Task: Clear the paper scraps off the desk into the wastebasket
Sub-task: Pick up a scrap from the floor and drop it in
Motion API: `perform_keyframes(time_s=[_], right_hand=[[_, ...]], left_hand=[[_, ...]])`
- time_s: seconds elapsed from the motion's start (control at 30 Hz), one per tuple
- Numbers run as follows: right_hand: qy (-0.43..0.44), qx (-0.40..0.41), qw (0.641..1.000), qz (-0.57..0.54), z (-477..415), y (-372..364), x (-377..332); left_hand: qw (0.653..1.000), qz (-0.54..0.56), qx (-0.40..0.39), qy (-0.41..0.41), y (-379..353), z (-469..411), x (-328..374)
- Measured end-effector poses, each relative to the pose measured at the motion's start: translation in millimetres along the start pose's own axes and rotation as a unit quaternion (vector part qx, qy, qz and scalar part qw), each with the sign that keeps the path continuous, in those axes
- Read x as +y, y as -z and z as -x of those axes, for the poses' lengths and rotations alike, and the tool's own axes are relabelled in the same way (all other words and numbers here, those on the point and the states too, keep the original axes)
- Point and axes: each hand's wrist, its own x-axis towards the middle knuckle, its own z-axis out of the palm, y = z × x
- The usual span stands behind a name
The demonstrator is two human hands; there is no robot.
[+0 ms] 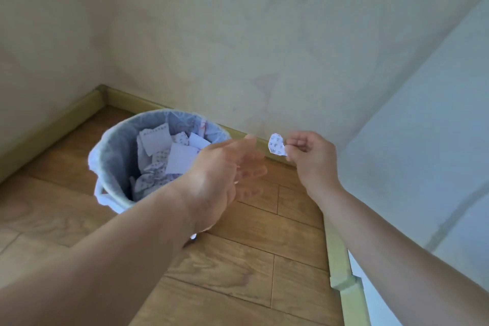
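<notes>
Scrap print illegible; fingers blurred

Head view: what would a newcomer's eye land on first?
Probably the small printed paper scrap pinched in the fingertips of the right hand, held up right of centre in front of the wall. Next, the open, empty left hand at centre, and behind it, the lined wastebasket on the wood floor, already holding many torn scraps.
</notes>
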Motion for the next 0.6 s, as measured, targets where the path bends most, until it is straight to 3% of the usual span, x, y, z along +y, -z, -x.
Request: perform_keyframes(time_s=[0.23,0.4,0.6], right_hand=[[0.050,-0.091,0.994,-0.019,31.6,-77.0,-84.1],[0.013,-0.180,0.983,0.037,44.6,-119.4,-90.0],[-0.008,-0.160,0.983,0.089,29.3,-92.8,-67.2]], left_hand=[[0.996,-0.014,0.089,-0.026,80.3,45.2,49.7],[0.984,0.001,0.176,-0.027,132.3,51.9,55.2],[0.938,-0.035,0.340,-0.060,170.5,37.7,46.7]])
